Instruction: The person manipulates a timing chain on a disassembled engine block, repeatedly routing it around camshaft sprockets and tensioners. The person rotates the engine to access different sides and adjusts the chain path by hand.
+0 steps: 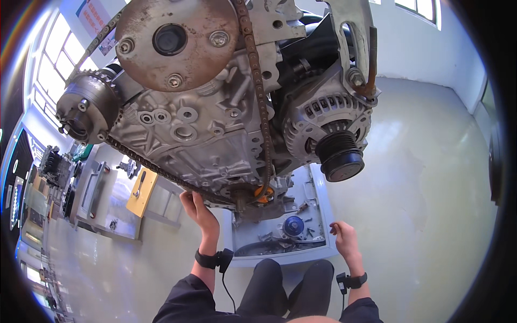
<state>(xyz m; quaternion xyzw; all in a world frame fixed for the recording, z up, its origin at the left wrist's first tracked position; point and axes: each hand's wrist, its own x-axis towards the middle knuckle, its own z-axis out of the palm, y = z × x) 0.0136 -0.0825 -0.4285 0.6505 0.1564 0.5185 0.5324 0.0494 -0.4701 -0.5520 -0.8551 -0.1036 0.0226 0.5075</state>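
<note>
left grip (204,214): raised, pointing up | right grip (347,239): lower, loosely curled

The tips of the left hand (203,214) are lost against the lower edge of the engine (210,151), so its grip on the chain (161,171) is unclear. The curled fingers of the right hand (346,240) hide its palm. The picture's upper edge cuts off the engine's top and the round plate (207,62). The engine covers the back of the tray (324,204), whose smallest metal bits (309,232) are too tiny to name. Machinery (53,164) at far left is blurred
</note>
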